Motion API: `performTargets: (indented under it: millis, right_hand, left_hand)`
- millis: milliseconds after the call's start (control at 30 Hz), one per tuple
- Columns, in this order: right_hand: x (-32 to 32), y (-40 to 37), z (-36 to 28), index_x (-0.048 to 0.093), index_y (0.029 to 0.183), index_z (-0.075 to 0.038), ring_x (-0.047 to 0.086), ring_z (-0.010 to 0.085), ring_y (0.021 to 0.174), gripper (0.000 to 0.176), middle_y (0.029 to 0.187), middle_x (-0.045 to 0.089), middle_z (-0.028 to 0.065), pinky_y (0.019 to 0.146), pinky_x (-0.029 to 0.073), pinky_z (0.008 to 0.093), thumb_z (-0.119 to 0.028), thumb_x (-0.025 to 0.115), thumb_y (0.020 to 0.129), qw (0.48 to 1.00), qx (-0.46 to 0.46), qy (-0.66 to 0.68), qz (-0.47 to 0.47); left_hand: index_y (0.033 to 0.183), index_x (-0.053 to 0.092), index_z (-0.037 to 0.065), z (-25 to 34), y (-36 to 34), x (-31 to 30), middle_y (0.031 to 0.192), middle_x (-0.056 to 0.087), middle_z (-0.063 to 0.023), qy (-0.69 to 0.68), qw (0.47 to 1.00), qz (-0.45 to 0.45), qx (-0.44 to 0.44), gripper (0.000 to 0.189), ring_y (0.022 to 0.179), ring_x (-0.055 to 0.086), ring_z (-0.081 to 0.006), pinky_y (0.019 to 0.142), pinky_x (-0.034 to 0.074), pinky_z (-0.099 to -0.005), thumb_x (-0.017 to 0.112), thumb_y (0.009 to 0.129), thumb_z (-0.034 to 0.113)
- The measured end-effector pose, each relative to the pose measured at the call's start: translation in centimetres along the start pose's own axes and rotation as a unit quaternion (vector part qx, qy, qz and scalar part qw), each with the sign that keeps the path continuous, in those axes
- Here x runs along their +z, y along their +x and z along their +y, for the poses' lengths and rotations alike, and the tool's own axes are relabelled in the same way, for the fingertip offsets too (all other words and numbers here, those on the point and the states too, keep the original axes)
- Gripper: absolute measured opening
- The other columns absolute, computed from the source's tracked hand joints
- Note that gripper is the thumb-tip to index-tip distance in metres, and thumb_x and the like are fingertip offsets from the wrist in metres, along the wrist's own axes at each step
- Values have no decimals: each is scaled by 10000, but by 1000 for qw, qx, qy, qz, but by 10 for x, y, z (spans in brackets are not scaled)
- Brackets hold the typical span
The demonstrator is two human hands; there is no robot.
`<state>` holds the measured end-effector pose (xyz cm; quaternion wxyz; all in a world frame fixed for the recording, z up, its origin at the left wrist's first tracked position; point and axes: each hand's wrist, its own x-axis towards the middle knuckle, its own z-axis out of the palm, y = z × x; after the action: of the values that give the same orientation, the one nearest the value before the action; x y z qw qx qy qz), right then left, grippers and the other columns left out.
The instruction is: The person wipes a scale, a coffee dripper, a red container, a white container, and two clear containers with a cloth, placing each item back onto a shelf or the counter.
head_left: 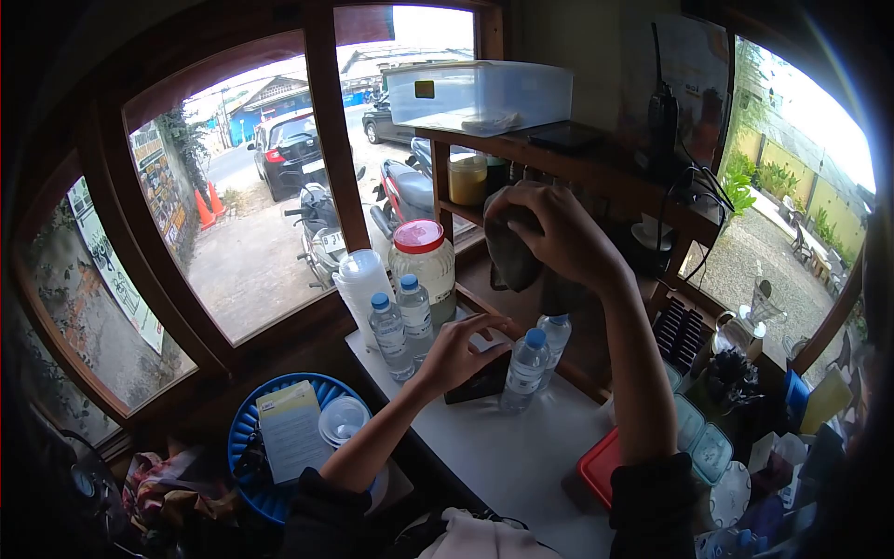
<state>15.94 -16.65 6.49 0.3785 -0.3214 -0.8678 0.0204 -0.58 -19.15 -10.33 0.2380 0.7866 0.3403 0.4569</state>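
Note:
My right hand (pixel 566 228) is raised in front of the shelf, its fingers closed on a dark, soft-looking cloth (pixel 514 259) that hangs below them. Lower down, my left hand (pixel 458 354) reaches over the white table (pixel 447 447) with its fingers apart and nothing seen in them. Just under its fingertips lies a dark flat object (pixel 480 384), partly hidden by the hand. Two water bottles with blue caps (pixel 529 368) stand to its right. Another pair of water bottles (pixel 391 335) is on its left.
A red-lidded jar (pixel 424 261) and stacked plastic cups (pixel 363 284) stand by the window. The wooden shelf (pixel 596 154) carries a clear plastic bin (pixel 480 98). A blue basket (pixel 244 419) is at lower left, a red container (pixel 596 466) at lower right.

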Motion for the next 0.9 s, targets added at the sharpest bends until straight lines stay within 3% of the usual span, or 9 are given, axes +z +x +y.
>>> performTargets:
  millis: [100,167,233,300,333,467,567,667,900]
  right_hand:
    - [15,11,-16,656,934,-10,636,333,903,213,949,659,175,813,493,373,72,573,756,995,-15,23,95]
    - [36,12,-24,654,927,3,639,330,909,217,954,659,184,829,484,360,86,547,757,985,47,95,139]
    - [63,8,-24,654,926,5,642,325,910,221,957,658,187,831,479,356,84,536,758,969,81,145,180]
    - [92,-4,-24,654,924,9,650,310,886,215,935,660,185,818,477,347,67,532,757,961,91,161,203]
    - [105,-11,-28,655,920,10,653,305,875,212,926,661,183,813,477,341,62,535,753,957,98,179,205]
    - [143,-44,-36,657,921,3,647,290,905,200,934,657,170,817,479,332,25,538,761,958,152,222,100]
    - [164,-68,-30,652,932,-2,645,298,904,198,937,652,168,819,482,338,12,544,767,958,153,243,22]
    - [173,-86,-27,646,940,-3,642,305,904,197,947,647,168,828,483,343,6,548,770,952,168,254,-31]
    - [176,-117,-34,644,942,9,634,300,895,208,939,637,158,839,474,337,17,549,757,936,220,270,-51]
  left_hand:
    - [1037,668,63,0,-5,-32,968,684,-51,14,996,78,-48,221,813,646,-121,616,563,-288,676,823,115]
    - [986,684,64,-12,-11,-54,911,692,-45,7,986,157,-58,160,786,654,-118,629,555,-261,663,833,102]
    - [975,683,64,-16,-18,-77,919,684,-72,42,966,236,-93,178,851,635,-182,749,533,-326,683,810,131]
    - [981,673,64,-22,-28,-94,966,663,-108,225,917,317,-92,239,965,568,-273,889,448,-401,707,778,184]
    - [1133,588,66,-33,-36,-99,1120,571,-167,214,921,297,-132,476,1074,466,-338,968,355,-440,748,726,255]
    - [1338,335,30,-75,-65,-87,1277,356,-240,238,920,248,-191,861,1177,376,-387,1020,306,-450,795,672,324]
    - [1315,371,59,-111,-73,-77,1169,507,-236,209,938,245,-128,784,1105,544,-343,910,462,-446,805,692,257]
    - [1284,391,49,-114,-72,-71,1145,550,-246,94,944,275,-153,698,987,612,-384,786,526,-451,778,718,175]
    - [1304,364,76,-108,-70,-75,1174,542,-239,111,943,257,-179,717,969,626,-353,724,552,-420,776,721,146]
